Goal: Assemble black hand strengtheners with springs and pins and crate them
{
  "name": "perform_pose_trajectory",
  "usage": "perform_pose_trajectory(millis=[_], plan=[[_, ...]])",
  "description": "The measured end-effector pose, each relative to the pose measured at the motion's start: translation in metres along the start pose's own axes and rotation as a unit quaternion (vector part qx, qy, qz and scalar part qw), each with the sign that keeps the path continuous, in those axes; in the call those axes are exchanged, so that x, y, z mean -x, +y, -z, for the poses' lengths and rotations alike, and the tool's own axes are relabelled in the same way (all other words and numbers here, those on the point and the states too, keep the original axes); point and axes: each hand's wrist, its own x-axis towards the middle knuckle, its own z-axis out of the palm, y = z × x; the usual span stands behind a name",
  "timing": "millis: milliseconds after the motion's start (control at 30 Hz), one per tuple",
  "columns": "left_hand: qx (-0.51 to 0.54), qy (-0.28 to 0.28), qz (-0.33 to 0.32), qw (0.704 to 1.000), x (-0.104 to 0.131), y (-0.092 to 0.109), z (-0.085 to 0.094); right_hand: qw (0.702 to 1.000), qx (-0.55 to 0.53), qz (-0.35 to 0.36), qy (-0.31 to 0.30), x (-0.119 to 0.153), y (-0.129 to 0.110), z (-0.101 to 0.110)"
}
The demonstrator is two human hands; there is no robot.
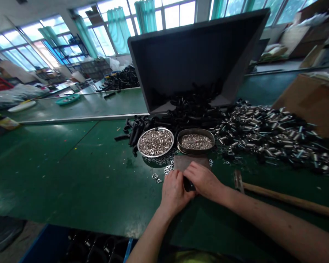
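Observation:
Close together near the front of the green table, both my hands are closed around a black part, mostly covered by the fingers. My left hand grips it from the left, and my right hand from the right. What kind of part it is cannot be made out. Just beyond the fingers lies a flat metal plate. Small nuts and washers are scattered left of the plate. Behind it stand a round dish of small metal pins and an oval tin of tiny metal pieces.
A hammer lies right of my right forearm. Black parts spill from a large tipped grey bin. Metal-and-black parts heap at right before a cardboard box. Below the table edge is a blue crate with black parts.

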Motion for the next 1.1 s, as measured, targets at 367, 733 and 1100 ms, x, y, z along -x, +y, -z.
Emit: perform_pose_trajectory(millis=[367, 733, 1100], plan=[[0.014, -0.037, -0.022, 0.999, 0.003, 0.003, 0.005, 0.983, -0.029, -0.182, 0.019, -0.019, 0.057, 0.039], [0.047, -0.032, 0.012, 0.998, 0.0, 0.004, 0.002, 0.96, 0.034, -0.246, -0.131, -0.079, 0.126, 0.022], [0.339, 0.023, 0.169, 0.925, -0.01, 0.006, 0.01, 0.954, 0.048, -0.293, -0.038, -0.065, 0.125, 0.034]])
